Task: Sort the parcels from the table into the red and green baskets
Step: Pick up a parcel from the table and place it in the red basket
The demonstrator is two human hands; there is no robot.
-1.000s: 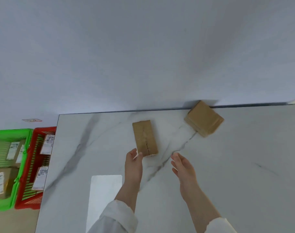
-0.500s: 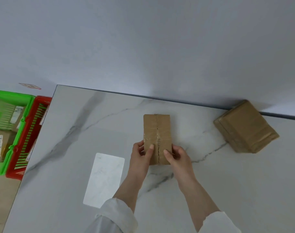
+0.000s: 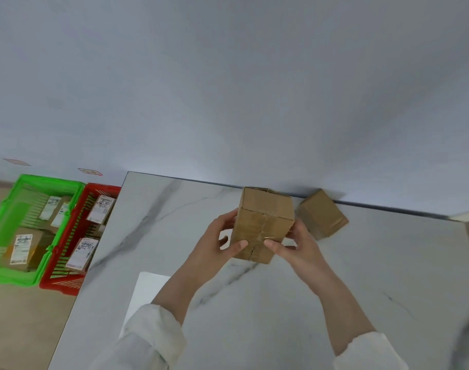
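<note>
Over the table (image 3: pixel 361 276), left hand (image 3: pixel 214 247) and right hand (image 3: pixel 301 247) tight around one parcel (image 3: pixel 262 222), its underside unseen.

We are holding the tilted parcel (image 3: pixel 262 222) between our left hand (image 3: pixel 214 245) and right hand (image 3: pixel 301 248), and the table (image 3: pixel 161 231) on our left is lying open as far as its left edge, giving a bare lane toward the baskets. A second parcel (image 3: pixel 321 214) is sitting just beside our right hand, close to the wall (image 3: pixel 228 102), and is crowding that side. Past the left edge the red basket (image 3: pixel 65 283) is standing nearest, touching the green basket (image 3: pixel 11 275) beyond it. Both are opening upward, though labelled parcels (image 3: pixel 81 252) are taking up part of each floor.
</note>
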